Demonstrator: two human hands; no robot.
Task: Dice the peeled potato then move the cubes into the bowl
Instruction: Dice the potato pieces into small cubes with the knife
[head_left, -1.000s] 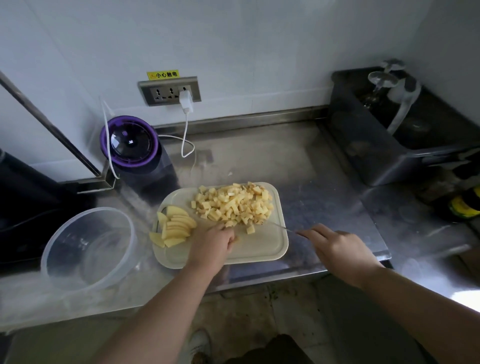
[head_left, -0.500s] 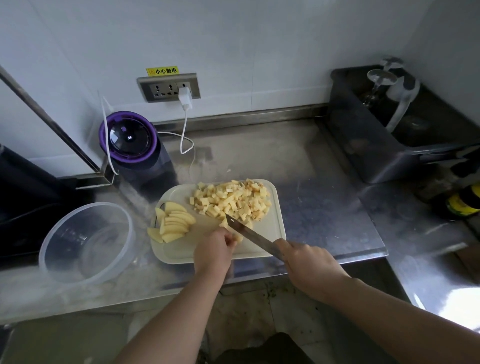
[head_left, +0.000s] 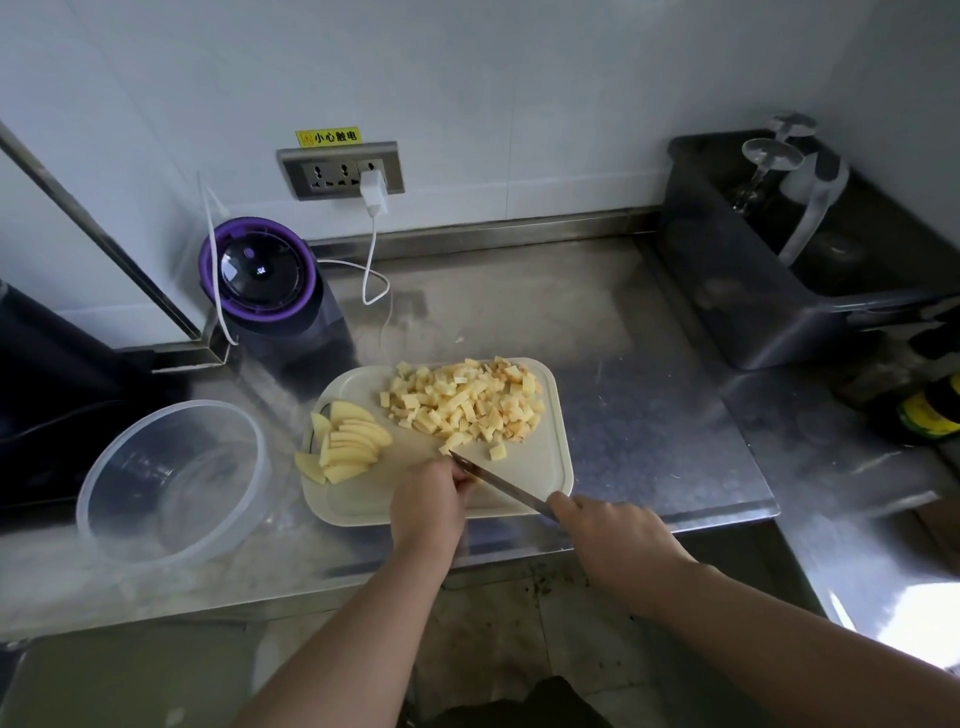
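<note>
The steel counter (head_left: 649, 415) runs from left to right, with a dark sink (head_left: 753, 332) set at its far right. A clear plastic bowl (head_left: 171, 410) stands at the near left, with no potato in it. Just right of it lies a pale cutting board (head_left: 540, 467), and a purple-lidded appliance (head_left: 258, 270) stands beyond the board by the wall. A heap of potato cubes (head_left: 467, 400) covers the far half of the board, and a fan of uncut slices (head_left: 348, 447) rests on its left edge. The right hand (head_left: 613, 540) is wrapped round the handle of a knife (head_left: 498, 483), whose tip reaches the nearest cubes. The left hand (head_left: 428, 506) rests curled on the board against the blade. Whether it holds anything is hidden.
</note>
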